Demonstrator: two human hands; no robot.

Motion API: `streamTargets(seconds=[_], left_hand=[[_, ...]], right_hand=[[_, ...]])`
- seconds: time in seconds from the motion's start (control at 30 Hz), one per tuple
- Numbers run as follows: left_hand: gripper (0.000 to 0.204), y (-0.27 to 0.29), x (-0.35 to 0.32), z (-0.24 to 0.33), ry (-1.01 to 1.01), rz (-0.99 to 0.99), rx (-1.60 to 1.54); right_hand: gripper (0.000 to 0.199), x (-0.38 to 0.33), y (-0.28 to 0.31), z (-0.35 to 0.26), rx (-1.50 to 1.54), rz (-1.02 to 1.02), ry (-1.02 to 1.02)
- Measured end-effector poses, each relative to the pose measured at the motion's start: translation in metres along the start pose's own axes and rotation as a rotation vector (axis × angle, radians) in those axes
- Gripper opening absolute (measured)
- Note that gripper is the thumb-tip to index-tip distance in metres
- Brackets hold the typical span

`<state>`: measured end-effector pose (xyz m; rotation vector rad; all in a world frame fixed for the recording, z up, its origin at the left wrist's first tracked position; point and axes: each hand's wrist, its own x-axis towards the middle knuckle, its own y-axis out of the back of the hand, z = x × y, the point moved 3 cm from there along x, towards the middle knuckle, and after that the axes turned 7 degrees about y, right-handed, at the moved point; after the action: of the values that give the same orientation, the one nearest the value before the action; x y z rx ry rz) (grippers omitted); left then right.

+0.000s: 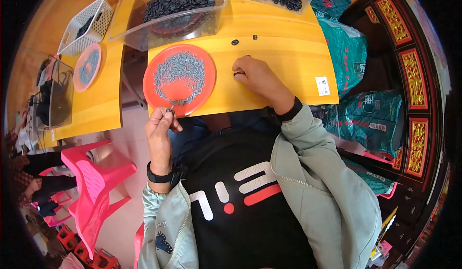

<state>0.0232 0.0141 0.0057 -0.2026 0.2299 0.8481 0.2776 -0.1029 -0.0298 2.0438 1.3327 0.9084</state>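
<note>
At the near rim of the red plate (209, 71), my left hand (161, 129) pinches a small dark part (170, 110) with a thin silver piece sticking up from it. The plate holds a heap of small silver metal pieces (175, 67), like screws or pins, with a bare patch in the middle. My right hand (260, 76) rests on the yellow table to the right of the plate. Its fingers are curled around a small black part (236, 73), mostly hidden. Beyond that hand lie a black oval part (235, 42) and a small black square part (255, 37).
Clear bins (168, 34) of black oval parts stand at the back. On the left table (103, 100) are a pink plate (79, 71) and a white basket (98, 26). Green sacks (344, 52) stand at right. A pink stool (94, 182) stands at lower left.
</note>
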Motion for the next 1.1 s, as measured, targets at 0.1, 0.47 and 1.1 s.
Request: streamTargets(seconds=[0.1,0.47,1.1], left_hand=[[0.015,-0.001,0.0,0.0,-0.007,-0.015,-0.007],[0.014,-0.005,0.0,0.006,0.023,-0.029,-0.035],[0.016,-0.002,-0.001,0.006,0.015,-0.03,-0.067]], right_hand=[[0.013,-0.001,-0.002,0.002,0.021,0.07,0.076],[0.024,0.018,0.006,-0.061,0.257,0.1,0.315],[0.03,0.026,-0.029,-0.076,1.118,-0.153,-0.079]])
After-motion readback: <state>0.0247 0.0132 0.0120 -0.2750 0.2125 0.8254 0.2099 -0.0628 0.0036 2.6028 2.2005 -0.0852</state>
